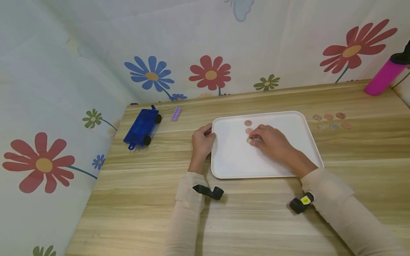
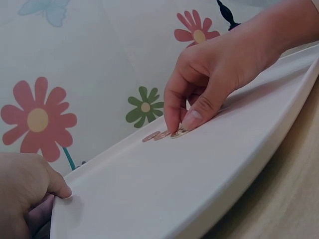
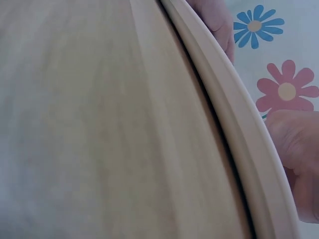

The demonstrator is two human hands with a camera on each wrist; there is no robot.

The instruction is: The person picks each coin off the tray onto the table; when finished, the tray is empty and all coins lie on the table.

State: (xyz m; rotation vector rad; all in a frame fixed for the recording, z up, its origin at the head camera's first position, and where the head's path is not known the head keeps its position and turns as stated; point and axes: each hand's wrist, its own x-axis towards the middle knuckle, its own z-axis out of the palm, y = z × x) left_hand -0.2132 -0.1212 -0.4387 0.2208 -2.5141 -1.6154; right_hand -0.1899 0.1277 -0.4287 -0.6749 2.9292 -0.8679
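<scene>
Wht tray (image 1: pixel 229 160); mostly coppery coins (image 1: pixel 248 123); dk-blue cart (image 1: pixel 142 126); floral-patt. backdrop (image 1: pixel 179 39).

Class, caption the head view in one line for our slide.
Right hand pinches a coin on the white tray while the left hand holds its rim.

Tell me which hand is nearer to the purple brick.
Left. The left hand grips the tray by its left edge, right of the purple brick; the right hand is farther right, over the tray, pinching a coin.

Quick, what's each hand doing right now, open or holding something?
Left hand: closed, holding the left edge of the white tray.
Right hand: closed, thumb and finger pinching a coin at the tray's surface.
</scene>
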